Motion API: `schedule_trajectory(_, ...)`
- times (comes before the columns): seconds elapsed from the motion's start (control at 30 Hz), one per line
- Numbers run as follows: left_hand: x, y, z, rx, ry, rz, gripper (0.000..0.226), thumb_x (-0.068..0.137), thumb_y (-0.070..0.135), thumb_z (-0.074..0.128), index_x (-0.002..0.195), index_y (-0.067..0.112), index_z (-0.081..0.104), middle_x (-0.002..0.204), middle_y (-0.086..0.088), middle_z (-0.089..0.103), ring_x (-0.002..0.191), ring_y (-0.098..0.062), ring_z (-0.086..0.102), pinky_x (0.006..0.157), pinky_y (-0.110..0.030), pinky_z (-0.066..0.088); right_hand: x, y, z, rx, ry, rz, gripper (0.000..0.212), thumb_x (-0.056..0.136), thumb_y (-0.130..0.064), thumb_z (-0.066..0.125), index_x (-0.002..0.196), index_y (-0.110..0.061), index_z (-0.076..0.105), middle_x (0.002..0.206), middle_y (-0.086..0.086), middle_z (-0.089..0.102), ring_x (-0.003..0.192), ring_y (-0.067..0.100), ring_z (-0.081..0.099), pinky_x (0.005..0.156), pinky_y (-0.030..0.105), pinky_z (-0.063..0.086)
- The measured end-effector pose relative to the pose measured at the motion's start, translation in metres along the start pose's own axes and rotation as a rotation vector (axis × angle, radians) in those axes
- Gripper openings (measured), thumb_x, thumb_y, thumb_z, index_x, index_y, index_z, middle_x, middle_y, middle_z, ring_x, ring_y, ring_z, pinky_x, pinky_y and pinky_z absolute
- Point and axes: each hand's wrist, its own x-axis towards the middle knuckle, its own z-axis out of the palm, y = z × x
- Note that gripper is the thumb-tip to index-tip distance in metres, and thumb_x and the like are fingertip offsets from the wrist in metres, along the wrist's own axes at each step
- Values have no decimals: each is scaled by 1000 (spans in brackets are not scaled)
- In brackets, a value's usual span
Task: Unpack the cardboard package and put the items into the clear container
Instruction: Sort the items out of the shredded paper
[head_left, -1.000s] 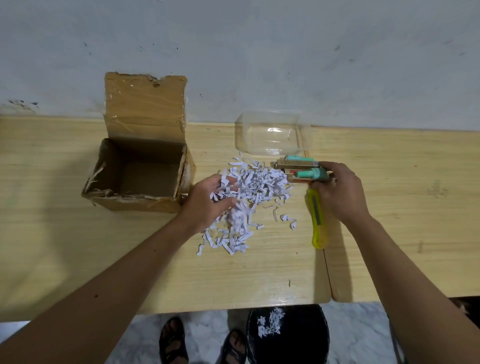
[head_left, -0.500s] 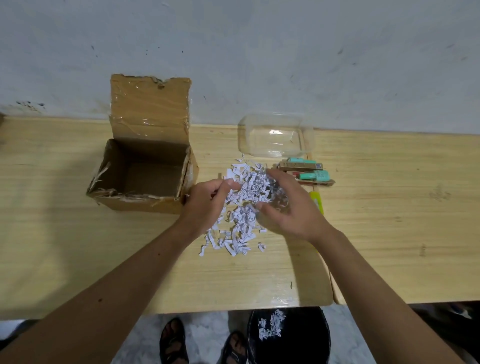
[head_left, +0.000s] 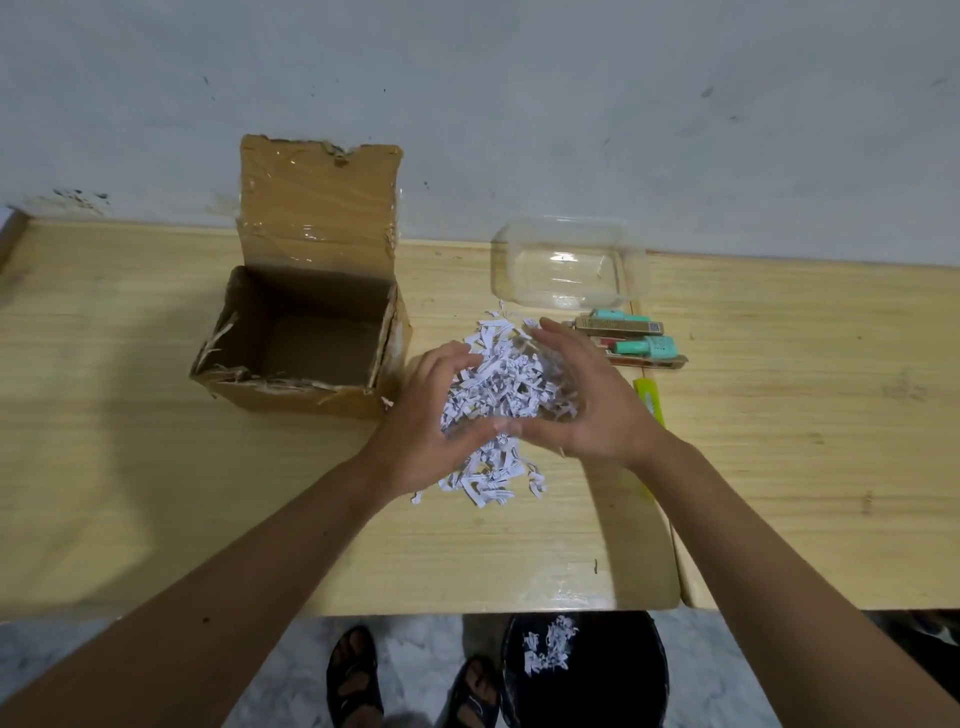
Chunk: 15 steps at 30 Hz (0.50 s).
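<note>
The open cardboard box (head_left: 306, 343) stands at the left of the table with its flap up and nothing visible inside. A pile of white shredded paper (head_left: 501, 387) lies to its right. My left hand (head_left: 426, 415) and my right hand (head_left: 587, 400) cup the pile from both sides, thumbs meeting at the front. The clear container (head_left: 571, 267) sits by the wall, with nothing in it. Beside it lie small items (head_left: 631, 338): teal-capped tubes and narrow brown boxes.
A yellow utility knife (head_left: 652, 400) lies partly behind my right wrist. A seam between two tabletops runs near there. Below the table edge stands a black bin (head_left: 584, 670) holding some shredded paper, next to sandalled feet.
My right hand let go of the teal items and moved left onto the shredded paper. Both hands have closed in around the pile.
</note>
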Motion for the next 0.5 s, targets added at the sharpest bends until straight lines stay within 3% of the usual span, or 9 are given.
schedule_trajectory(0.1,-13,-1,-2,28,-84,9,112,74,65,82,161,20,27,169,9,20,160,-2,7,128,-25,15,14,-4,3,-15,-98,9,120,63,-80,78,162,-39,22,172,-18,13,158,1,6,124,35,17)
schedule_trajectory(0.23,-23,-7,-8,125,-184,-1,150,54,68,92,166,16,6,173,12,-4,159,-3,-13,129,-32,7,26,4,10,-55,-210,15,128,62,-77,83,163,-41,14,173,-18,2,158,0,-11,130,45,9)
schedule_trajectory(0.33,-23,-13,-11,216,-263,-9,160,48,74,91,166,18,-2,169,19,-16,158,-2,-20,129,-32,3,23,9,12,-82,-258,-17,131,59,-75,86,163,-41,14,173,-17,5,157,-1,-12,131,47,9)
schedule_trajectory(0.5,-19,-18,-6,180,-283,-18,158,49,69,95,166,23,-1,174,13,-7,160,-2,-10,131,-35,9,8,15,18,-117,-290,-104,130,61,-63,92,163,-33,17,169,-19,12,159,1,-5,130,37,14)
